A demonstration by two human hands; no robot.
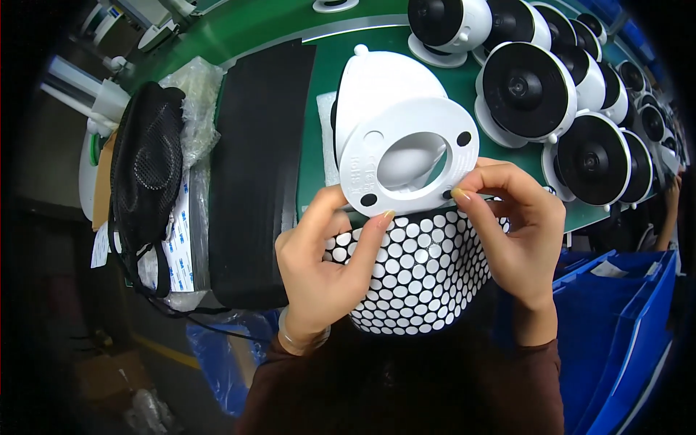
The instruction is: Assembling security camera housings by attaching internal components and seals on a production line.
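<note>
A white rounded device [391, 80] lies on the green table with its ring-shaped base [409, 119] facing me. Round black pads sit on the base, one at upper right [464, 138] and one at lower left [368, 199]. My left hand [322, 254] grips the base's lower left edge between thumb and fingers. With thumb and forefinger, my right hand [515, 225] pinches the lower right edge over another black pad [448, 194], partly hidden by the fingertips. Below the base hangs a curved sheet of round white-faced stickers [417, 275] with black gaps; my fingers overlap its upper edge.
Several white devices with black round fronts [518, 87] crowd the table's right side. At left lie a long black panel [257, 174], a black mesh bag [148, 181] and clear plastic wrap [196, 109]. Blue bins [609, 326] stand at lower right. Another person's arm [670, 210] shows at far right.
</note>
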